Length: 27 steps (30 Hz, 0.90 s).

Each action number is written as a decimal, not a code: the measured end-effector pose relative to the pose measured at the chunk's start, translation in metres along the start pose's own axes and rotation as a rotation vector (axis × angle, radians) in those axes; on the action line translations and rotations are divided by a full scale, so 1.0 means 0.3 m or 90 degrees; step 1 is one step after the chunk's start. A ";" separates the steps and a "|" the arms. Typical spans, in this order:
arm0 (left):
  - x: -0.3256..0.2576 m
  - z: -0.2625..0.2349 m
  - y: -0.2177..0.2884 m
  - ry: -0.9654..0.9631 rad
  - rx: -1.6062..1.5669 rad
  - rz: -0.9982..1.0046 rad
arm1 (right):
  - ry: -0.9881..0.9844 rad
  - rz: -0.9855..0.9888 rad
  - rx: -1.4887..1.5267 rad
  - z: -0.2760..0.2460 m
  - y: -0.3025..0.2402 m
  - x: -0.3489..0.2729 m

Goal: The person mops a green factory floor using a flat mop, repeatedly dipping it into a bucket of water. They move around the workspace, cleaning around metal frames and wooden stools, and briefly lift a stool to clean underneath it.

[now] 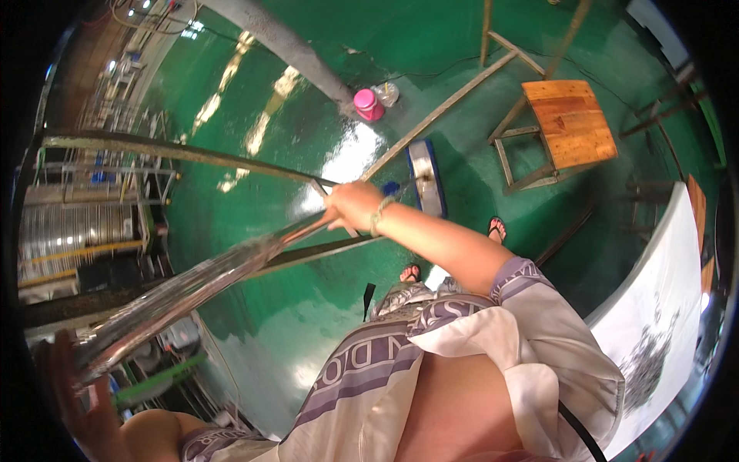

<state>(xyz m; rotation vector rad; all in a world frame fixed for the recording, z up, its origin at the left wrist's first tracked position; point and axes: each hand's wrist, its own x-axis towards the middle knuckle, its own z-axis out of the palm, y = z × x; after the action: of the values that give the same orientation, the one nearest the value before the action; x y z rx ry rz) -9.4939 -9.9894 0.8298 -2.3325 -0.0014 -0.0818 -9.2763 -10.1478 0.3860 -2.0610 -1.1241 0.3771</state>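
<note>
A long, shiny roll (pixel 192 285), which looks wrapped in clear plastic film, slants from the lower left up toward the middle of the view. Around its near, thick end is my left hand (pixel 88 412), dark and partly cut off by the rim, with the fingers on one side and the thumb on the other. My right arm reaches across to the roll's thin far end, where my right hand (pixel 354 205) is closed on it, fingers curled under. A wooden rail frame (pixel 192 156) passes behind and below the roll.
A wooden stool (pixel 570 123) stands at the far right on the green floor (pixel 323 69). A blue-edged tray-like object (pixel 426 177) lies ahead of my feet. Beyond it are a pink container (pixel 368 105) and a grey pillar (pixel 285 42). A white sheet (pixel 654 323) hangs at right.
</note>
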 end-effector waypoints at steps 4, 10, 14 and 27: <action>0.151 -0.229 0.398 -0.145 0.138 -0.060 | -0.032 -0.024 0.078 -0.032 0.168 -0.032; 0.169 -0.302 0.624 -0.230 0.081 -0.174 | -0.134 -0.129 0.056 -0.117 0.302 -0.083; 0.155 -0.232 0.796 -0.249 0.020 -0.228 | -0.081 -0.160 -0.001 -0.136 0.470 -0.138; 0.248 0.304 1.195 -0.304 -0.364 -0.332 | -0.141 0.261 -0.202 -0.007 1.014 -0.162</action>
<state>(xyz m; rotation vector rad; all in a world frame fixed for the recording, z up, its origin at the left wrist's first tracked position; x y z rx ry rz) -9.4049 -10.1731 0.5125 -2.7969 -0.9329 0.2493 -9.1215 -10.2911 0.1614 -2.5892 -0.9244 0.6762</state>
